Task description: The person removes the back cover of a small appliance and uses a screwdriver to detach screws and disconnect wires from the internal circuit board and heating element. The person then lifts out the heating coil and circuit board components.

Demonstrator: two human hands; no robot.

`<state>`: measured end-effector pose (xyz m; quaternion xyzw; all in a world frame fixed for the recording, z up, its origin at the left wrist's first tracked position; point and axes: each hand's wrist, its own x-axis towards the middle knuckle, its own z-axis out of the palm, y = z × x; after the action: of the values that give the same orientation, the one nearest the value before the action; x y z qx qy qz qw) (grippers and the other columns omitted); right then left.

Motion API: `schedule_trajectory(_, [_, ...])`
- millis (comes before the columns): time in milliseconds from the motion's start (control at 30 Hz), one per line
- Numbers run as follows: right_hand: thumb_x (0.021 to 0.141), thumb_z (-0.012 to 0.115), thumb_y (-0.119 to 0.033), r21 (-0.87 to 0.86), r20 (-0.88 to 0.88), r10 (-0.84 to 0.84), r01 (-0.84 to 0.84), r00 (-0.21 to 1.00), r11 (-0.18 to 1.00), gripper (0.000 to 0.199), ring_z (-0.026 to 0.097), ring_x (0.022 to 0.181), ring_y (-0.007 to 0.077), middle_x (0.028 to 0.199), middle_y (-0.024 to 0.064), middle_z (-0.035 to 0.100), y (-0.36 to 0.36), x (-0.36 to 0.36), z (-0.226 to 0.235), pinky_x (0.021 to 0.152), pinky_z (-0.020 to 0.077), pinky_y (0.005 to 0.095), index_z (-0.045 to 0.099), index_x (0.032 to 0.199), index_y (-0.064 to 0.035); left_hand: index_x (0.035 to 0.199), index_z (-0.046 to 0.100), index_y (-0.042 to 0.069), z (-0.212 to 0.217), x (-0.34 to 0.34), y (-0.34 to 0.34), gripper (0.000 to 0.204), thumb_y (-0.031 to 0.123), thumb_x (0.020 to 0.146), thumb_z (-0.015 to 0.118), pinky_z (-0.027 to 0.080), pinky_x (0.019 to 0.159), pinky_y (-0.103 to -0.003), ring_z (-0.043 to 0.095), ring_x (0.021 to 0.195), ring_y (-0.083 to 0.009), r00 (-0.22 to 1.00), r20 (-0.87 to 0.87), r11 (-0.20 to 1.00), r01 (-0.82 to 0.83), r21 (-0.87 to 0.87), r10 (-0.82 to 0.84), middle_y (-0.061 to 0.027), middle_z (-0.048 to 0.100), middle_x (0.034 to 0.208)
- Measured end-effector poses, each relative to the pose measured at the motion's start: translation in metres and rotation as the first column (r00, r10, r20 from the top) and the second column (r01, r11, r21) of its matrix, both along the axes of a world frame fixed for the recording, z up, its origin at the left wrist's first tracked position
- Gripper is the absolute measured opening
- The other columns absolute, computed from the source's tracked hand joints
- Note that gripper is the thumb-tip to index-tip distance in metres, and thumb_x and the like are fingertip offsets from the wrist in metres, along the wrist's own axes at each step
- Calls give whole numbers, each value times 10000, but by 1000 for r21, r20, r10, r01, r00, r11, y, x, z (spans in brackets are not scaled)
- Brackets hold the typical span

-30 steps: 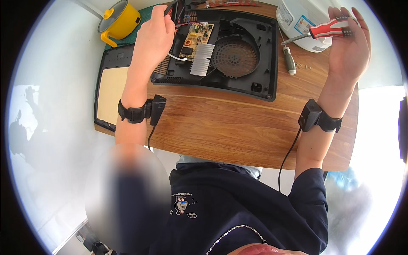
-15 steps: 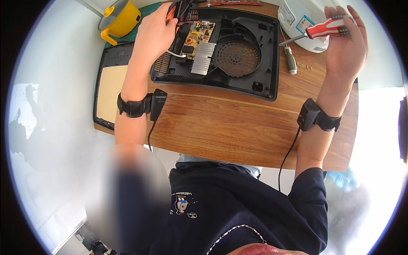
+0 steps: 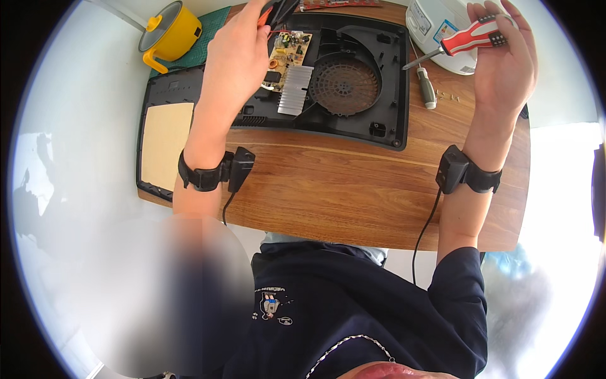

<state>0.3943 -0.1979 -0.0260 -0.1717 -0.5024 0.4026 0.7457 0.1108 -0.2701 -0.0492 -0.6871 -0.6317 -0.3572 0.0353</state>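
Note:
An opened black appliance base (image 3: pixel 379 120) lies on the wooden table (image 3: pixel 328 189), showing a round fan (image 3: pixel 346 85), a ribbed metal heat sink (image 3: pixel 295 99) and a yellowish circuit board (image 3: pixel 287 50). My left hand (image 3: pixel 237 54) reaches over the board's far left corner, with black and red wires by its fingertips; whether it grips them is hidden. My right hand (image 3: pixel 505 60) is raised at the right, closed on a red-and-white-handled screwdriver (image 3: pixel 470 41) with its shaft pointing left. Both wrists wear black bands with cables.
A second, dark-handled screwdriver (image 3: pixel 427 87) lies right of the base. A black lid with a tan panel (image 3: pixel 165 142) lies at the left. A yellow pot (image 3: pixel 172 33) stands at the back left, a white appliance (image 3: pixel 435 25) at the back right.
My right hand has shifted slightly with the screwdriver, its shaft now pointing left. My left hand stays at the board's far corner.

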Motion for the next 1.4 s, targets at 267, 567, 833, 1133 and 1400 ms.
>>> schedule_trajectory(267, [962,528,-42,-59,-13,46,-47,999,997,359,602,985,228,1076,141,578,3,-16,-9,941,527,353,516,1297,86,1306,599,67,-31,-10,0,324,57,982,594,546,881,-431,668,1028,-437,992,-124,983,57,174,-36,-219,695,1113])
schedule_trajectory(567, [961,518,-41,-83,40,-1,5,999,997,388,587,1011,241,1102,155,558,4,-32,-14,955,512,353,501,1323,98,1277,590,62,-62,5,-8,433,-14,852,627,616,824,-358,698,1063,-308,919,-380,931,223,290,-102,-115,649,1200])
schedule_trajectory(833, [953,523,-39,-100,46,-2,7,999,995,417,586,1001,241,1096,153,559,4,-45,-17,953,507,351,483,1338,115,1289,625,56,-94,24,-16,421,61,871,676,607,899,-403,682,1161,-347,824,-560,946,245,213,-88,-126,667,1254])
schedule_trajectory(1133, [1004,457,24,-203,105,58,-36,993,979,373,640,1126,401,1183,272,627,30,-37,-37,1064,493,488,501,1342,174,1239,671,-3,-110,29,-28,413,69,832,694,585,956,-433,665,1161,-370,825,-548,946,273,176,-136,-150,651,1285])
schedule_trajectory(1400, [1011,467,8,-224,138,35,-3,990,974,368,634,1133,414,1191,276,620,23,-57,-36,1059,487,483,522,1341,161,1272,652,-8,-112,19,-36,442,195,888,731,533,1035,-446,591,1254,-375,808,-550,964,264,18,-211,-147,624,1316])
